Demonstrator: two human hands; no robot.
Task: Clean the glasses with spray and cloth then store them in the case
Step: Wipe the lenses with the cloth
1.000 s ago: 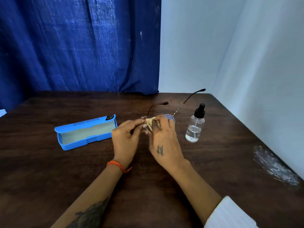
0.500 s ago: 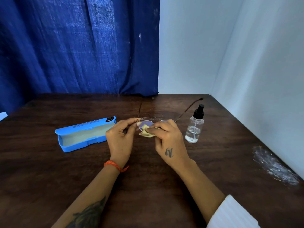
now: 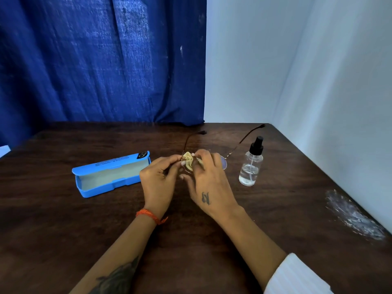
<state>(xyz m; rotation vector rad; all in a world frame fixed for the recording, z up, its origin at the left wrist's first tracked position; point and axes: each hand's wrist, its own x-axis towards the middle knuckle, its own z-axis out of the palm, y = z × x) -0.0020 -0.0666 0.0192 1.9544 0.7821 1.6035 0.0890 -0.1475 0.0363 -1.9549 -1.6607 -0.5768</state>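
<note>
Both forearms enter from the lower frame edge and converge at centre. Left hand (image 3: 158, 183): fingertips pinched together, orange wristband. Right hand (image 3: 209, 185): knuckles up, fingers curled closed, thumb extended left.

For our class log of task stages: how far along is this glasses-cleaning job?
Done, apparently: spraying, since the clear spray bottle with black nozzle stands aside untouched. In hand: the left hand steadies the thin-framed glasses while the right hand rubs a lens with the pale yellow cloth. Left: storing them in the open blue case.
</note>
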